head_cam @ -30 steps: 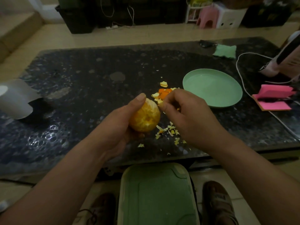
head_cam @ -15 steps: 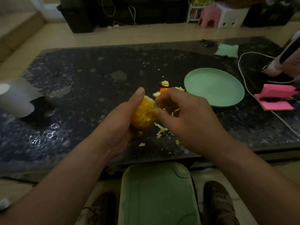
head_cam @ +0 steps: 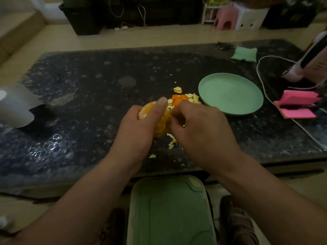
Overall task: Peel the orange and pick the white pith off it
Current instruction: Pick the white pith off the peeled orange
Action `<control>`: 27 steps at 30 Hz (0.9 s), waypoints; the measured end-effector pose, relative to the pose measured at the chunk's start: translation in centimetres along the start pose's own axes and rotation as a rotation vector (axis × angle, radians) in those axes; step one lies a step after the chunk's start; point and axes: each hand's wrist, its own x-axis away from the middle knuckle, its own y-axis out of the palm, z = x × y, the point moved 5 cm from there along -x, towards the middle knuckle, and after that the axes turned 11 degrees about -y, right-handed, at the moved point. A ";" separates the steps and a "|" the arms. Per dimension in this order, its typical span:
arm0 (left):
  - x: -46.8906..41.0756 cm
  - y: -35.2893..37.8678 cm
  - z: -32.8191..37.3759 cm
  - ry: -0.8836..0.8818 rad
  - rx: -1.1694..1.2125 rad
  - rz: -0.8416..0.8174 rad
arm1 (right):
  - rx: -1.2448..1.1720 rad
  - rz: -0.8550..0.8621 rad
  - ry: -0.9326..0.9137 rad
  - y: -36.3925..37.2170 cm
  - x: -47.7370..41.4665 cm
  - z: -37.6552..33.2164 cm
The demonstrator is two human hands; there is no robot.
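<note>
**Above the table's near edge, a round, peeled orange (head_cam: pixel 160 125) sits between two bare hands**

Over the near middle of the dark, speckled stone table (head_cam: pixel 85 103), the left hand (head_cam: pixel 139 128) grips the orange from its left side. The thumb (head_cam: pixel 160 107) lies straight across the top of the fruit and the other fingers wrap round behind it, out of sight. Only a pale strip of the orange shows past the knuckles at the upper left, and a deeper orange wedge shows in the gap between the two hands.

The right hand (head_cam: pixel 200 131) closes in from the right, touching the fruit. Its fingers and thumb are curled tight, the tips pinching at the orange's right side. Whatever small bit they have hold of is hidden by the hand itself.

Just beyond the hands lies a heap of orange and pale yellow peel scraps (head_cam: pixel 184 99). Smaller whitish pith crumbs (head_cam: pixel 153 155) are scattered on the table beneath and in front of the hands.

Right of the scraps, close beside them, sits a round, pale green plate (head_cam: pixel 230 94). Further right is a pink pad of sticky notes (head_cam: pixel 297 105), with a white cable (head_cam: pixel 261 80) curving between plate and pad. A folded green cloth (head_cam: pixel 245 53) lies at the far right of the table. A grey, curled sheet (head_cam: pixel 16 106) rests at the left edge.

Below the table edge are a green plastic stool top (head_cam: pixel 169 209) and a sandalled foot (head_cam: pixel 237 223).
</note>
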 end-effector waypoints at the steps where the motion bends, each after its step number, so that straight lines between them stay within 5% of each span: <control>1: 0.0 0.0 0.0 0.000 0.002 0.005 | -0.009 0.002 -0.002 0.0 0.0 0.1; 20: 0.4 0.0 0.1 0.009 -0.001 0.003 | 0.138 0.126 -0.025 -0.4 -0.2 -0.3; 27: 0.1 0.1 0.2 -0.086 0.048 -0.169 | -0.128 0.148 0.053 -1.1 -0.4 2.0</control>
